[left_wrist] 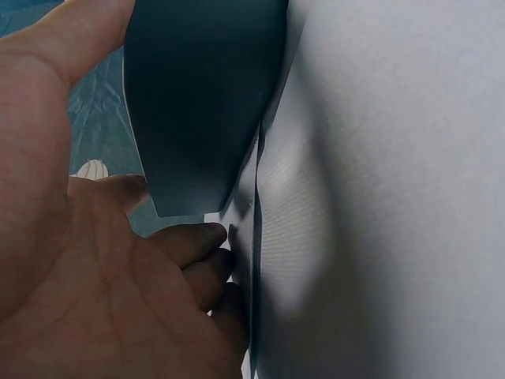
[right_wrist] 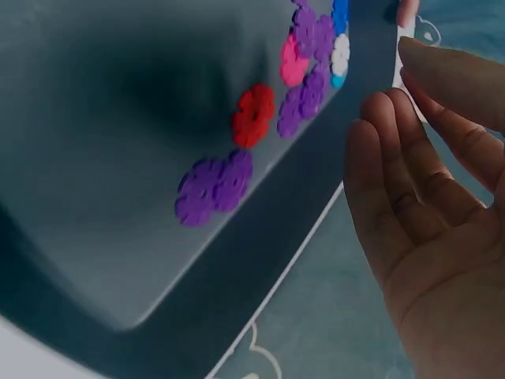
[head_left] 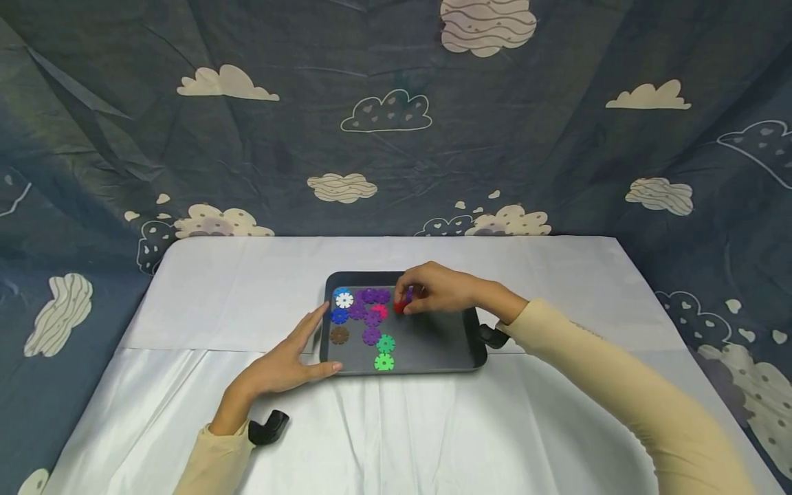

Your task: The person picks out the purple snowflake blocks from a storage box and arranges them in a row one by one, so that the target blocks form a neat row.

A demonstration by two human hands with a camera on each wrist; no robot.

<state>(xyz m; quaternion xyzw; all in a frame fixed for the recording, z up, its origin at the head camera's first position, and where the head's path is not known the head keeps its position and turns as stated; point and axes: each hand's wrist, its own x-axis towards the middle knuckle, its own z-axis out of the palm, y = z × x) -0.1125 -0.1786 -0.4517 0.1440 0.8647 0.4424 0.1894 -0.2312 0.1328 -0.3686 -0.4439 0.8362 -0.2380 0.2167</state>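
Clock positions refer to the tray in the head view, with 12 at its far side.

The dark rectangular tray (head_left: 433, 344) lies flat on a white cloth (head_left: 396, 426). The left hand (head_left: 281, 364) is at 8 to 9 o'clock, outside the tray. Its thumb and index finger are spread; the thumb rests at the near corner and the index finger lies along the side.

The right hand (head_left: 442, 289) is at 1 o'clock, above the tray, with its fingers loosely bent. The right wrist view shows no disc between its fingers; whether the thumb and index fingertips meet cannot be told.

The red disc (right_wrist: 253, 115) lies on the tray floor at 12 o'clock, beneath the right fingertips in the head view. Two purple discs (right_wrist: 213, 188) lie just beside it, toward the far rim.

A purple cluster (head_left: 357, 311) occupies 10 o'clock, with a pink disc (head_left: 380, 312) at its edge. A white disc (head_left: 344, 300) partly covers a light-blue disc (head_left: 341, 291), also at 10 o'clock. A dark-blue disc (head_left: 339, 315) and a brown disc (head_left: 339, 335) lie at 9 o'clock. A teal disc (head_left: 386, 343) and a bright-green disc (head_left: 384, 361) lie at 7 o'clock.

A cloud-patterned backdrop (head_left: 396, 62) stands beyond the cloth.
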